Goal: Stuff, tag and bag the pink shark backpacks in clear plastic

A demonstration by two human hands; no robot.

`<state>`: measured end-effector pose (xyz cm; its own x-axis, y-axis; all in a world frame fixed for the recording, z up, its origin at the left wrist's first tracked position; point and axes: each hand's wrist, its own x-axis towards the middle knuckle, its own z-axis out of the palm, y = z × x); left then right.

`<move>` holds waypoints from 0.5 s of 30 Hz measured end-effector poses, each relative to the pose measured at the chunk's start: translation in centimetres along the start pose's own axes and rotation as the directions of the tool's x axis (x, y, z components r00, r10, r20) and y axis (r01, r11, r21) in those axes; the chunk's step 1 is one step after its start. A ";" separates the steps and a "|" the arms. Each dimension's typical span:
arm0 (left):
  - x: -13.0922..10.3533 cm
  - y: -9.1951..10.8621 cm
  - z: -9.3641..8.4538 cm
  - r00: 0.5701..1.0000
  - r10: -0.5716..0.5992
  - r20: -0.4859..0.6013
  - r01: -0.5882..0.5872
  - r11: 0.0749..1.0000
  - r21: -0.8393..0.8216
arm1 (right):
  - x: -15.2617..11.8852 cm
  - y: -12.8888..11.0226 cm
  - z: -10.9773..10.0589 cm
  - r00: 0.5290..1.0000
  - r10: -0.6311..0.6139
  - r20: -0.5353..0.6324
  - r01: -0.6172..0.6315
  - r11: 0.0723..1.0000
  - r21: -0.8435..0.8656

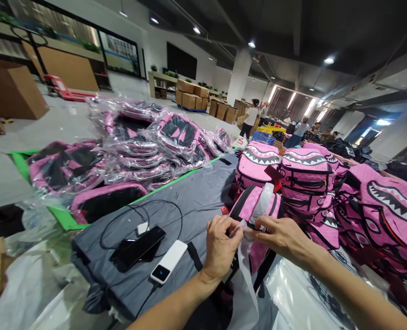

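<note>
A: What is seen on the left of the grey surface (196, 197)?

B: A heap of pink and black backpacks sealed in clear bags (144, 137) is piled on the far left part. Nearer, a black phone (138, 247) and a white power bank (169, 262) are laid side by side, with a black cable (144, 206) looped behind them.

A: And what is being handled?

B: A thin clear plastic bag (246, 279) is pinched at its top edge between both hands. It is translucent and limp, and it hangs down from the fingers toward the lower edge of the view. The left hand (221, 247) is closed on the bag with thumb and fingers bunched; the right hand (281, 236) is closed on the same edge from the other side, fingertips almost touching those of the left.

A: Where does it lie relative to the backpacks?

B: Just behind the hands a pink backpack (258, 206) with black straps is stood, its top partly wrapped in white film. Whether the bag touches it cannot be told. To the right, unbagged pink backpacks printed with shark teeth (378, 211) are stacked closely together.

A: Is anyone else seen?

B: Several people (251, 118) are seen far back, beside cardboard boxes (191, 96).
</note>
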<state>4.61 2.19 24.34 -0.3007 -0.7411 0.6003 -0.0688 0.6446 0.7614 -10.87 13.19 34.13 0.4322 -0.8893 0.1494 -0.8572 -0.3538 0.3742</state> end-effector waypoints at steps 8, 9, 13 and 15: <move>-1.1 0.9 -1.6 0.888 0.458 0.043 -0.445 0.834 0.326 | 1.5 1.5 2.5 0.987 -0.052 -0.150 0.064 0.995 0.074; -1.2 1.1 -1.7 0.870 0.489 0.067 -0.478 0.801 0.361 | 1.5 1.5 2.7 0.980 -0.066 -0.187 0.080 0.995 0.067; -1.5 1.6 -1.4 0.828 0.547 0.126 -0.545 0.727 0.418 | 1.3 1.5 2.3 0.931 -0.175 -0.320 0.152 0.984 -0.095; -1.7 1.7 -1.0 0.815 0.564 0.133 -0.563 0.718 0.409 | 1.3 1.4 2.0 0.892 -0.287 -0.349 0.216 0.949 -0.229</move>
<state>5.95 4.36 24.91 -0.4107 -0.2155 0.8859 -0.2693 0.9570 0.1079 -12.07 10.98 33.07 0.7293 -0.5904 0.3456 -0.6563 -0.4610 0.5973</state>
